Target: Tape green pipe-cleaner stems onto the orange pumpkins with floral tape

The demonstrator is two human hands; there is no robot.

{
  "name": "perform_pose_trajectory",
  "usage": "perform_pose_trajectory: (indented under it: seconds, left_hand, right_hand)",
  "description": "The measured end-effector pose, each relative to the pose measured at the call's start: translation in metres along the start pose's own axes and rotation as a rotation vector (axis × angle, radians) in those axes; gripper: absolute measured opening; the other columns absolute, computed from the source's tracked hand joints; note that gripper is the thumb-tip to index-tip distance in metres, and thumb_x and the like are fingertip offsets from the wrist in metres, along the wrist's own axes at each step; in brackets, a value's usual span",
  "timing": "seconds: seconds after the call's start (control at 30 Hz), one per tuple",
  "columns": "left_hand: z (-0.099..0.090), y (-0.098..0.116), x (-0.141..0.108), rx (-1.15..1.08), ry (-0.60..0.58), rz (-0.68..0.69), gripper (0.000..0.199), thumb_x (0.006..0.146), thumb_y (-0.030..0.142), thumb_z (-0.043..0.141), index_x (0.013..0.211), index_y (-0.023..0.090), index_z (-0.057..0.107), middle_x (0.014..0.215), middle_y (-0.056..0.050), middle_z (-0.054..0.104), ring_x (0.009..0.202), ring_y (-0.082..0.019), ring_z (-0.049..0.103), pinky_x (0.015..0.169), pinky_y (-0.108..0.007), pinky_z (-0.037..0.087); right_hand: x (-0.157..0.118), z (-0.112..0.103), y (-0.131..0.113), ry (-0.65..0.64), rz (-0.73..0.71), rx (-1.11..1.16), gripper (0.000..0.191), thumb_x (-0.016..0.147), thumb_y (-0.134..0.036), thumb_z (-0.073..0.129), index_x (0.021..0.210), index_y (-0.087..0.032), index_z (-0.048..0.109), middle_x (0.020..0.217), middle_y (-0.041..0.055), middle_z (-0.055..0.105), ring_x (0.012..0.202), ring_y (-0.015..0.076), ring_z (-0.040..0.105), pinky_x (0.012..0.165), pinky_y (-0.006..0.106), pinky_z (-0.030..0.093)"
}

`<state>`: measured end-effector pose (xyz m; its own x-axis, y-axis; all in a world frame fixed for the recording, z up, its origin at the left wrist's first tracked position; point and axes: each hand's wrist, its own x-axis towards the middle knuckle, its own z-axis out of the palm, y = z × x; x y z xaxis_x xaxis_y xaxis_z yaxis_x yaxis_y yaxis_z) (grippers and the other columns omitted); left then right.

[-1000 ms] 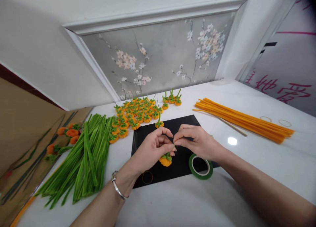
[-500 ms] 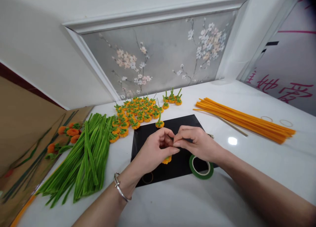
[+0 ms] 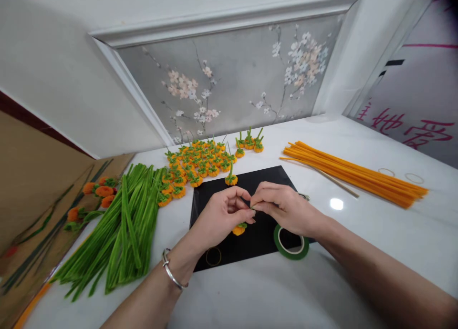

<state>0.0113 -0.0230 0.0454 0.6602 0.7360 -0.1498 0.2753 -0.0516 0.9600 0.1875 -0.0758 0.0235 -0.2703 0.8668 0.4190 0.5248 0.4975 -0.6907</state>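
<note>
Both my hands meet over the black mat, fingers pinched. My left hand (image 3: 223, 219) is closed around the stem side of a small orange chenille flower (image 3: 239, 230), whose orange head and some green show just below the fingers. Its stem is mostly hidden. The fingertips of my right hand (image 3: 279, 202) press together beside the left fingers on a tiny green bit, too small to name. A roll of green floral tape (image 3: 305, 248) lies below my right hand. Another orange flower with an upright green stem (image 3: 231, 179) stands at the mat's far edge.
The black mat (image 3: 229, 260) lies on a white table. Green chenille stems (image 3: 121, 233) are piled left, orange chenille stems (image 3: 358, 176) right. Several finished flowers (image 3: 200, 159) cluster behind. Darker orange flowers (image 3: 104, 191) lie far left. A rubber band (image 3: 213, 256) rests on the mat.
My left fingers and the flower have shifted slightly, and more of the flower's green now shows. A green bit has come into sight at my right fingertips.
</note>
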Motion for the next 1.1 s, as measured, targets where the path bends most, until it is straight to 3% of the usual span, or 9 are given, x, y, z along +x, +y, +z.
perform_pose_trajectory:
  seconds: [0.33,0.67,0.8,0.93,1.1]
  left_hand:
    - [-0.0018,0.0016,-0.0017,-0.129,-0.084,-0.039,0.025,0.076,0.025,0.067,0.095,0.016,0.053,0.071,-0.002,0.067,0.065,-0.016,0.068,0.065,-0.025,0.051]
    - [-0.0064,0.0014,-0.0034,-0.244,-0.227,-0.054,0.019,0.085,0.026,0.057,0.100,0.017,0.050,0.073,-0.002,0.067,0.066,-0.012,0.065,0.067,-0.025,0.049]
    - [-0.0035,0.0037,-0.0025,-0.121,-0.129,-0.033,0.027,0.075,0.022,0.068,0.098,0.018,0.054,0.092,-0.004,0.065,0.075,-0.012,0.063,0.071,-0.024,0.049]
    - [0.0009,0.0035,-0.0010,-0.012,0.000,-0.001,0.028,0.068,0.019,0.071,0.091,0.017,0.055,0.069,0.004,0.060,0.062,-0.009,0.057,0.061,-0.021,0.047]
    - [0.0002,0.0025,-0.0013,-0.034,-0.037,-0.045,0.025,0.072,0.020,0.068,0.092,0.016,0.054,0.064,0.003,0.062,0.060,-0.010,0.061,0.061,-0.022,0.048]
  right_hand:
    - [0.0006,-0.0009,0.0012,0.028,-0.043,-0.028,0.019,0.089,-0.013,0.048,0.080,-0.018,0.064,0.080,0.0040,0.058,0.072,0.0136,0.054,0.066,0.026,0.045]
    - [-0.0004,-0.0012,0.0039,0.098,-0.094,0.021,0.016,0.088,-0.014,0.051,0.081,-0.017,0.065,0.078,0.0041,0.059,0.072,0.0131,0.056,0.063,0.024,0.046]
    - [-0.0018,-0.0029,0.0055,0.105,-0.037,0.037,0.017,0.089,-0.015,0.051,0.079,-0.018,0.065,0.078,0.0029,0.060,0.071,0.0124,0.057,0.064,0.023,0.045]
    - [-0.0017,-0.0022,0.0049,0.086,-0.022,0.011,0.017,0.087,-0.014,0.052,0.077,-0.018,0.064,0.077,0.0025,0.059,0.070,0.0121,0.056,0.063,0.023,0.045]
    - [0.0001,-0.0003,0.0029,0.072,-0.048,0.001,0.017,0.088,-0.014,0.051,0.077,-0.016,0.064,0.076,0.0030,0.058,0.070,0.0120,0.054,0.062,0.023,0.044]
